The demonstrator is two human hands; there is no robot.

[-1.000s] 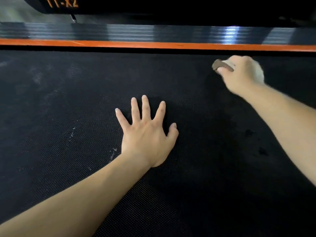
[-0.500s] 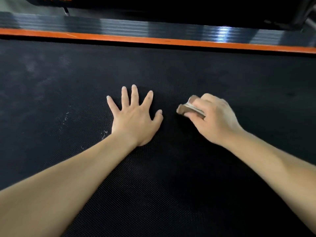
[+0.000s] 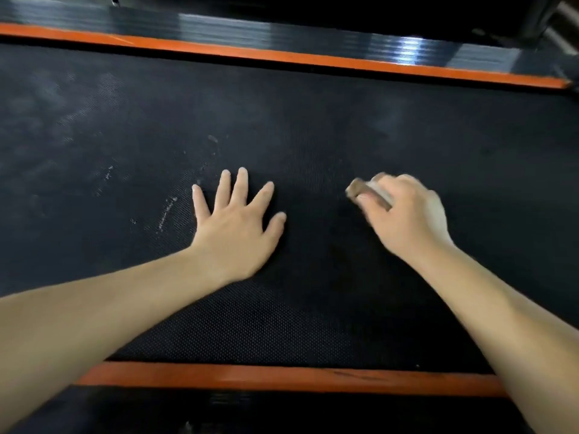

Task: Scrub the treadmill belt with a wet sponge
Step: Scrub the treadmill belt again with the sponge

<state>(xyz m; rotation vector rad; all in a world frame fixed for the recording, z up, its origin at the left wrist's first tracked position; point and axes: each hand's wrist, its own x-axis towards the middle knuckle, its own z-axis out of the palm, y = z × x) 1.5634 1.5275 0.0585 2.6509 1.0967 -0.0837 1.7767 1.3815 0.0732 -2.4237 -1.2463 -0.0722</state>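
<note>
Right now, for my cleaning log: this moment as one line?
step: scrub | right hand: grips sponge on belt | left hand: flat on belt, fingers spread | pale marks left of left hand

We see our left hand [image 3: 235, 223] spread flat on the black treadmill belt [image 3: 313, 126] while our right hand [image 3: 407, 214] grips a blurred brown sponge [image 3: 360, 189] against it, orange side rails [image 3: 282, 375] bordering the belt near and far.

The single head-worn camera looks forward and steeply down, close above the treadmill belt [image 3: 313, 126], framed between its orange side strips [image 3: 282, 375].
</note>
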